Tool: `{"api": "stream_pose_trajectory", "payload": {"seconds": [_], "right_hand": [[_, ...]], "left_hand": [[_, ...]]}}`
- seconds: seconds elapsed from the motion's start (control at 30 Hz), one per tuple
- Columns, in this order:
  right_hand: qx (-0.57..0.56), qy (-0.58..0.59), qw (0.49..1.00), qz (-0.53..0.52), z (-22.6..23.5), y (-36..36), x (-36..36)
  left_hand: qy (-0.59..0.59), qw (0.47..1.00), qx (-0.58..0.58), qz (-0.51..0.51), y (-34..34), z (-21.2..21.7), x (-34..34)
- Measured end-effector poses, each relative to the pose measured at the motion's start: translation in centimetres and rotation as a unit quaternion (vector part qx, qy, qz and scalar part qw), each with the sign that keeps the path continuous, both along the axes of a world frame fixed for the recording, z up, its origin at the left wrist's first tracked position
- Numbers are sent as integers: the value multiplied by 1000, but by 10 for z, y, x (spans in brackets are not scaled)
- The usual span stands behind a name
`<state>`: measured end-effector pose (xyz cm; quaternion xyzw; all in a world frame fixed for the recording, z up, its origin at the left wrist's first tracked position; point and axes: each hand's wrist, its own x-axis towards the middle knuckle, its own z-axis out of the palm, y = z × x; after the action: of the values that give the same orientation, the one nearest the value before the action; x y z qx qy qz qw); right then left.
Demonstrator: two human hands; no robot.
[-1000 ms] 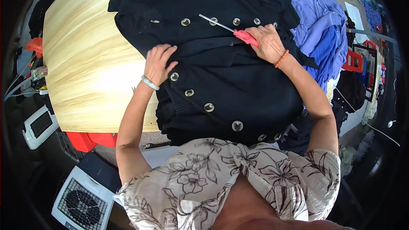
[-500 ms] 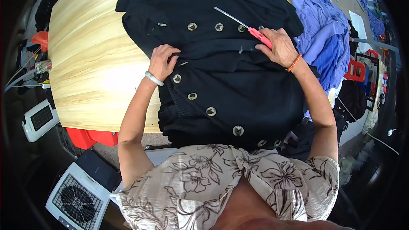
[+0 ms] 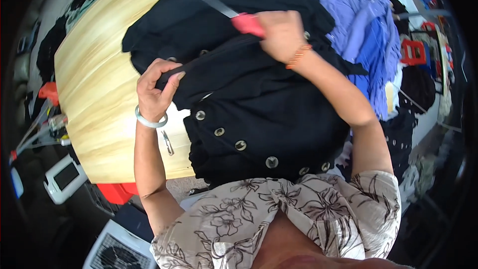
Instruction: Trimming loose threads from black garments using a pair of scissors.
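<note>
The black buttoned garment [image 3: 259, 114] lay across the pale wooden table [image 3: 94, 94], its lower edge hanging over the near side toward the person, with a row of round buttons [image 3: 240, 145] running down its front. The left hand [image 3: 155, 92] was closed, pinching a fold of the black cloth and lifting it clear of the tabletop. The right hand [image 3: 281, 32] was closed around the red handle of a pair of scissors [image 3: 234, 12], whose pale blades pointed up and to the left over the upper part of the garment. A heap of purple-blue cloth [image 3: 358, 35] sat just beside the garment on the right, and a small metal tool [image 3: 168, 142] lay on the bare wood near the left wrist.

To handle this step well, the person probably needed to keep the pinched fold taut, so that one layer stood apart from the rest. The blades were best brought in low and close to the raised fold, well away from the fingers of the left hand. Slack cloth could have let a second layer slip between the blades, so a steady pull seemed the safer course.
</note>
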<state>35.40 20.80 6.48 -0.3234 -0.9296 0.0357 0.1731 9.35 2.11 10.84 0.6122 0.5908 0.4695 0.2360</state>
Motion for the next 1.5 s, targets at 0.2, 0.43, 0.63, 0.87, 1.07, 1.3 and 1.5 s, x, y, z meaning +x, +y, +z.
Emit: {"api": "stream_pose_trajectory", "payload": {"seconds": [0.2, 0.43, 0.63, 0.87, 1.07, 1.3, 1.5], "right_hand": [[-36, -95, 992, -71, 30, 41, 129], [-86, -154, 980, -91, 68, 57, 187], [69, -171, 973, -142, 46, 162, 142], [42, -219, 963, -151, 11, 134, 148], [-135, -181, 961, -159, 27, 93, 181], [-126, -250, 941, -190, 43, 74, 168], [-160, -268, 938, -153, 55, 56, 143]], "left_hand": [[-82, 990, -112, -38, -36, -15, -10], [-138, 968, -184, -98, -62, -17, 0], [-158, 964, -181, 111, 8, -58, -65], [264, 930, -16, 255, 46, -101, -49], [256, 957, 129, -41, 125, -60, 92], [490, 861, -24, -135, 236, -124, 172], [510, 849, -8, -140, 237, -141, 179]]}}
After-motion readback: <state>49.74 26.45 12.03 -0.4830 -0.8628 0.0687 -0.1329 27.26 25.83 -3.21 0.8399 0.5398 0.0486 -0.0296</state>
